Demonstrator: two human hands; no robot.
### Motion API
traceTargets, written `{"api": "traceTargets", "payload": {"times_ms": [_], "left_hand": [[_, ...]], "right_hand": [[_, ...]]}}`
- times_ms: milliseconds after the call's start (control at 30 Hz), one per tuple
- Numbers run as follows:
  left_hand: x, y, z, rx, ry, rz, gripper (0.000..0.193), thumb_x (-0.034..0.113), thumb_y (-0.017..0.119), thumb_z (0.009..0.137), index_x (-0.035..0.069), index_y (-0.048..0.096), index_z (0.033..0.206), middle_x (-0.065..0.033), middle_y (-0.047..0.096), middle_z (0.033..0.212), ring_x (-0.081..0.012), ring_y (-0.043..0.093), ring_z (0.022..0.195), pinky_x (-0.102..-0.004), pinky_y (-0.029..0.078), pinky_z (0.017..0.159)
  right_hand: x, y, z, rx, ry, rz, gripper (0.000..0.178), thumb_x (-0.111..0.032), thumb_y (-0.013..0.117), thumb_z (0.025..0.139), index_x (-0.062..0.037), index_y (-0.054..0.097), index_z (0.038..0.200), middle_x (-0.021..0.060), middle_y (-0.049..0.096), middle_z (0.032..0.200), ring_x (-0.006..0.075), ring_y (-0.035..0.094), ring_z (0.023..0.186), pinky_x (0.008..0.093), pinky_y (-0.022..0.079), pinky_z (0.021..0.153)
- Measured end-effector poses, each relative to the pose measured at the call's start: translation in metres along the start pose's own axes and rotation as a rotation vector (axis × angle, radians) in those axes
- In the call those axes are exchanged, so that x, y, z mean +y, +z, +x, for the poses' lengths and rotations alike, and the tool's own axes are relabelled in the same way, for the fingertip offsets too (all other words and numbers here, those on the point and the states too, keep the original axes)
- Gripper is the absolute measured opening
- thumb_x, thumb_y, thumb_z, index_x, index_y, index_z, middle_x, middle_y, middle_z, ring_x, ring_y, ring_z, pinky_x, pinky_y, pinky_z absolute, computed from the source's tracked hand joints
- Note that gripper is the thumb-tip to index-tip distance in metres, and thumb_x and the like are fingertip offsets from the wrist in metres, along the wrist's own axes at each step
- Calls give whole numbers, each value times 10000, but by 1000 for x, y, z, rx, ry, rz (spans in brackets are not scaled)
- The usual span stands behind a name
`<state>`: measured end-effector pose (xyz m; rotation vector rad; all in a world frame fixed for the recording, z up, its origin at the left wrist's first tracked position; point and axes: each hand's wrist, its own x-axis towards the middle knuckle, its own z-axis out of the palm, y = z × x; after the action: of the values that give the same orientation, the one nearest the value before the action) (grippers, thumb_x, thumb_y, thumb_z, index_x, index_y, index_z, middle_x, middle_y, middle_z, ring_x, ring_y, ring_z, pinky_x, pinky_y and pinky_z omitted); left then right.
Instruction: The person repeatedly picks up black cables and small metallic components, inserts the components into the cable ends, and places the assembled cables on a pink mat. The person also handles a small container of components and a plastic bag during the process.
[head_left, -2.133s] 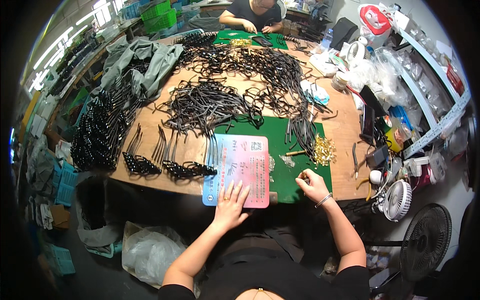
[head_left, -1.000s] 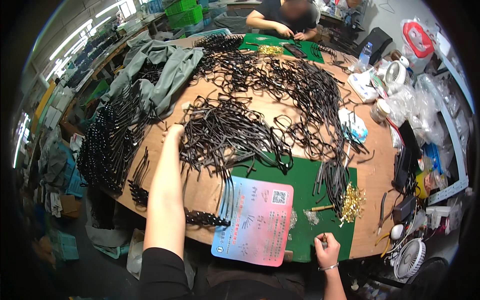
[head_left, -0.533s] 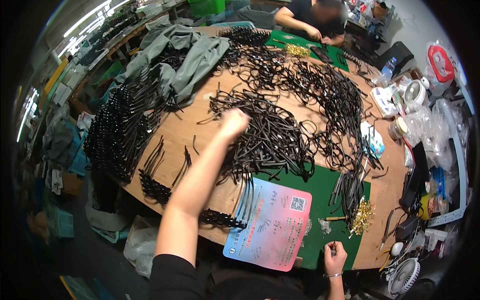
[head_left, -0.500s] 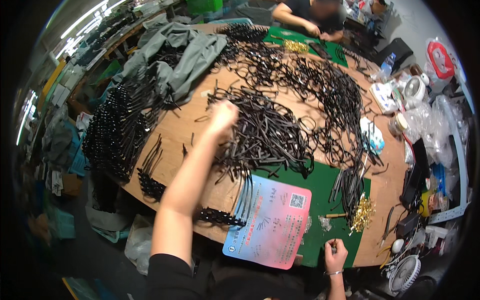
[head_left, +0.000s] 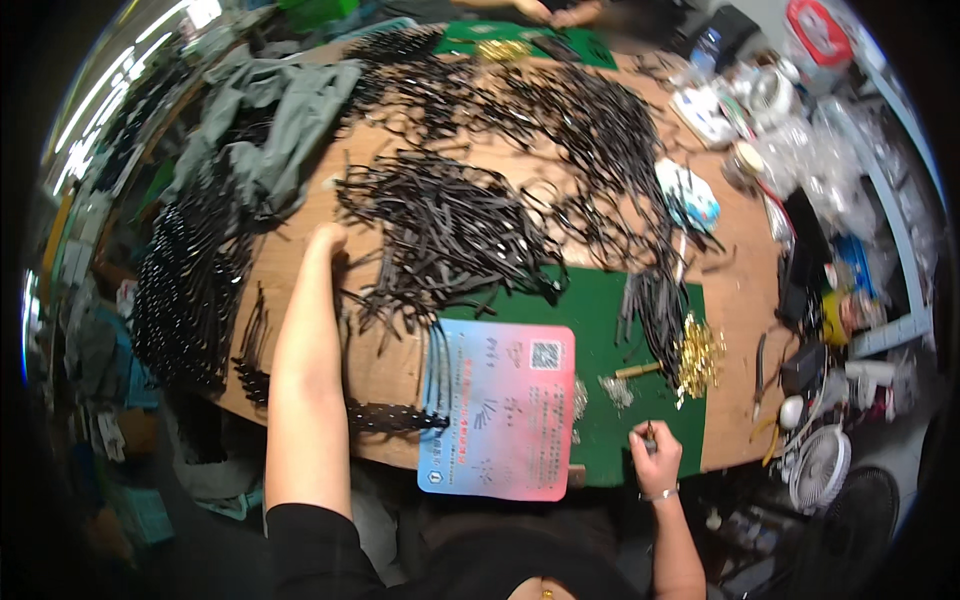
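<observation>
My left arm stretches across the table, and my left hand (head_left: 330, 240) is at the left edge of a heap of black eyeglass frames (head_left: 450, 225). Its fingers are turned away and blurred; a dark piece shows just under them. Near the front edge, over the green mat (head_left: 620, 300), my right hand (head_left: 656, 456) is closed in a pinch. A small dark thing shows between its fingertips, too small to name. Close to that hand lie tiny clear bits (head_left: 617, 392), a thin gold-coloured stick (head_left: 638, 371) and a pile of small gold-coloured pieces (head_left: 698, 358).
A blue-and-pink printed sheet (head_left: 500, 410) lies before me, beside a row of black frames (head_left: 390, 417). Stacked frames (head_left: 180, 300) and grey cloth (head_left: 285, 130) line the left. Pliers (head_left: 760, 375) and a white fan (head_left: 820, 468) are right. A co-worker's hands (head_left: 555, 14) are far across.
My view has shifted, so the table appears lower-left. My left hand has drawn back from over the heap to its left edge. My right hand keeps its pinch near the mat's front.
</observation>
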<state>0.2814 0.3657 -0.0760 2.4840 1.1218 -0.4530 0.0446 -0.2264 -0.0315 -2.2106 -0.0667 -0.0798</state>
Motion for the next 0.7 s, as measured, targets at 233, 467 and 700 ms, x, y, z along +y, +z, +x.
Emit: {"api": "traceTargets", "payload": {"times_ms": [233, 467, 700], "left_hand": [[35, 20, 7, -77, 152, -703, 144, 95, 411, 800, -6, 487, 731, -98, 460, 574, -218, 457, 468, -353, 381, 422], [69, -35, -231, 42, 680, -1096, 240, 280, 426, 966, 61, 504, 904, 6, 537, 704, -92, 529, 582, -216, 445, 542], [16, 76, -422, -623, 661, -1080, 206, 139, 459, 952, 2, 523, 1093, -55, 619, 801, -44, 468, 530, -174, 398, 509]], "right_hand": [[-4, 8, 2, -30, -16, 40, 114, -72, 656, 771, -2, 576, 811, 88, 587, 691, 160, 557, 580, 264, 443, 548], [4, -26, 7, -297, 269, 310, 138, -124, 634, 826, -9, 566, 860, 12, 561, 713, 67, 521, 607, 230, 432, 549], [-6, -48, 33, -282, 137, -38, 204, -180, 644, 783, 11, 593, 833, 130, 627, 746, 195, 618, 647, 295, 481, 619]]}}
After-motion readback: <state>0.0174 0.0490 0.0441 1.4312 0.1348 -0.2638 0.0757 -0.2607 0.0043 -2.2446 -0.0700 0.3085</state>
